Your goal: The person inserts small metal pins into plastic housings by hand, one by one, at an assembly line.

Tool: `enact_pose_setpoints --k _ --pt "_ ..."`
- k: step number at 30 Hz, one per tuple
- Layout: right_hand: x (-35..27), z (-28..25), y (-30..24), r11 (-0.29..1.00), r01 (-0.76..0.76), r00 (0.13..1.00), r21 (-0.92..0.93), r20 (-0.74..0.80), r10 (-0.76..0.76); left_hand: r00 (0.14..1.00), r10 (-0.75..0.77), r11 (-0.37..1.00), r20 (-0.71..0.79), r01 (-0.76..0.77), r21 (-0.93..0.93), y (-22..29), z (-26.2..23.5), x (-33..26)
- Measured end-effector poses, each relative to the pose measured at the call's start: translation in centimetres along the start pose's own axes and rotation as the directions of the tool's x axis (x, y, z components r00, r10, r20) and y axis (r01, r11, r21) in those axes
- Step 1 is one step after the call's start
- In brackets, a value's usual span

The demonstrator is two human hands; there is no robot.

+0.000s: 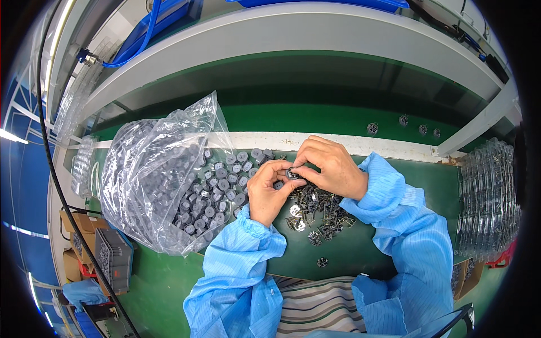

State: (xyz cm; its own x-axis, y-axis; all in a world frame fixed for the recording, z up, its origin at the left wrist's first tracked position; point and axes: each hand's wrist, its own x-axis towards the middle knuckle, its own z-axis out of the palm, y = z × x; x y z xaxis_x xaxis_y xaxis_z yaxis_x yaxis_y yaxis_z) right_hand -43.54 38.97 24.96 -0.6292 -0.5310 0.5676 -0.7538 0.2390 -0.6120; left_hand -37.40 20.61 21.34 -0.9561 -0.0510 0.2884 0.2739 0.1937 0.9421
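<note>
My left hand (267,191) and my right hand (332,166) meet over the green table (169,276). Together they pinch one small grey round part (292,174) between the fingertips. Just below the hands lies a heap of small dark metal clips (318,217). To the left of my left hand, several grey round parts (228,174) spill out of a large clear plastic bag (163,169). One finished-looking piece (322,262) lies alone near the table's front edge. Both forearms wear light blue sleeves.
Stacks of clear plastic trays stand at the right edge (487,197) and at the left (84,163). A few round parts (403,121) sit on the green belt behind a white rail. A grey crate (112,256) and cardboard boxes sit low at the left.
</note>
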Motion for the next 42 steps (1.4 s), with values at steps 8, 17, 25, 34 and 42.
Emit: enact_pose_setpoints --k 8,17,25,34,42 --pt "-0.1 0.0 -0.5 0.994 0.074 0.997 -0.08 0.024 -0.072 0.992 0.106 0.991 -0.063 -0.1 0.093 0.3 0.3 -0.2" --pt "-0.1 0.9 0.3 0.909 -0.278 0.96 0.311 0.063 0.272 0.951 0.301 0.845 0.071 -0.301 0.442 0.5 -0.9 0.4" --pt "-1.3 -4.7 14.5 0.79 -0.332 0.937 -0.516 -0.277 0.212 0.969 0.247 0.636 0.012 -0.172 0.752 -1.6 -3.8 2.5" --pt "1.9 2.1 7.1 0.994 0.066 0.983 -0.086 0.175 -0.05 0.975 0.179 0.575 0.135 -0.215 0.789 -3.0 -3.1 2.2" --pt "1.7 1.4 6.5 0.944 -0.316 0.927 0.098 0.246 0.285 0.969 0.235 0.63 0.072 -0.208 0.748 -3.1 -2.8 2.0"
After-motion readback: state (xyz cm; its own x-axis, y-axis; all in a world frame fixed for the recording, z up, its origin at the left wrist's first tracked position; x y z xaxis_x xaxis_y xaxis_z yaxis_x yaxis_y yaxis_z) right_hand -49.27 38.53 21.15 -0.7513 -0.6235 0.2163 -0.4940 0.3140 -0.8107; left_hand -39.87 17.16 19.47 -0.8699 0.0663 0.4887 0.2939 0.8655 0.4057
